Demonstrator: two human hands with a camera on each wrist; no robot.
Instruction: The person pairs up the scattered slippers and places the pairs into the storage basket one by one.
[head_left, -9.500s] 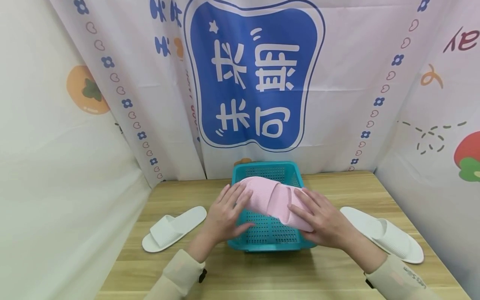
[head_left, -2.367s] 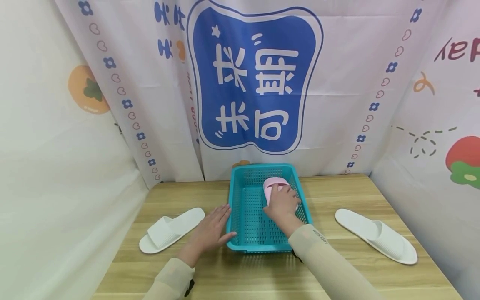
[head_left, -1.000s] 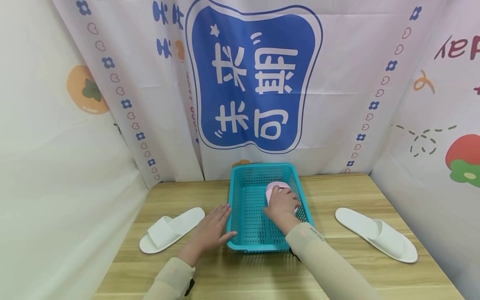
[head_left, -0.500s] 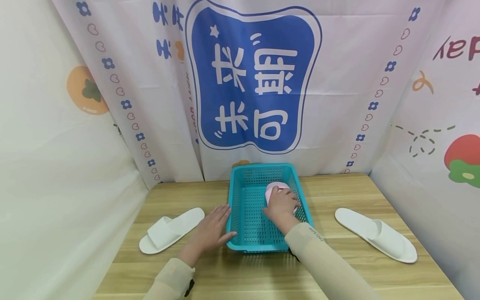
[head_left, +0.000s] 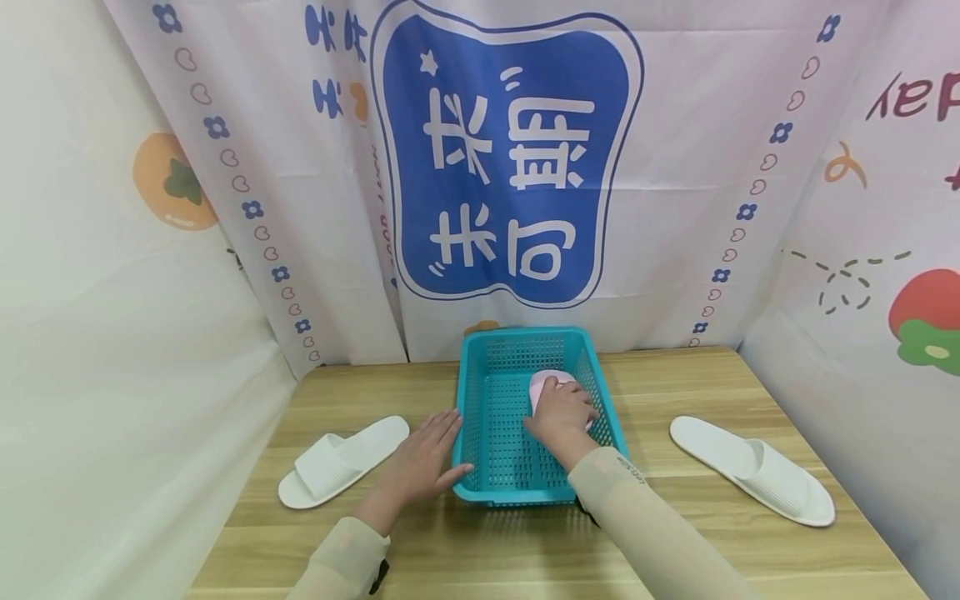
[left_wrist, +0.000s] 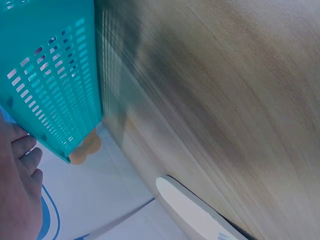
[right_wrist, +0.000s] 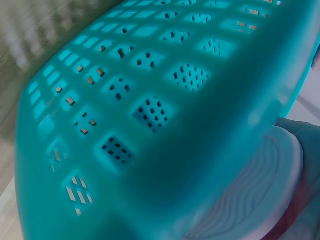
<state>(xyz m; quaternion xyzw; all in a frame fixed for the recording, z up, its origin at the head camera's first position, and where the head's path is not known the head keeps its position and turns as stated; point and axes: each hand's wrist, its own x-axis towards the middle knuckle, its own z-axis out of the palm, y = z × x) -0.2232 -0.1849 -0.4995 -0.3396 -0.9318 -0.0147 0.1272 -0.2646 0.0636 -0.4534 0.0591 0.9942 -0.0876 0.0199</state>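
My right hand point(head_left: 562, 410) reaches down inside the teal plastic basket point(head_left: 517, 497) and grips the pink slippers point(head_left: 546, 381) at its right side, covering most of them. Whether one or two pink slippers lie under the hand cannot be told now. In the right wrist view, a ridged pale pink sole point(right_wrist: 250, 195) shows beyond the blurred basket wall. My left hand point(head_left: 422, 457) rests against the basket's left rim with straight fingers and the thumb out at the near corner. Its fingers point(left_wrist: 24, 145) touch the rim's outside in the left wrist view.
A white slipper point(head_left: 326, 468) lies on the wooden table point(head_left: 525, 558) left of the basket. Another white slipper point(head_left: 765, 475) lies to the right. A printed white curtain point(head_left: 675, 208) hangs right behind the basket, and cloth walls stand at both sides.
Earlier, both hands held the pink slippers above the basket. Since then the right hand has lowered them inside, shifting slightly nearer lately, and the left hand has moved to the rim.
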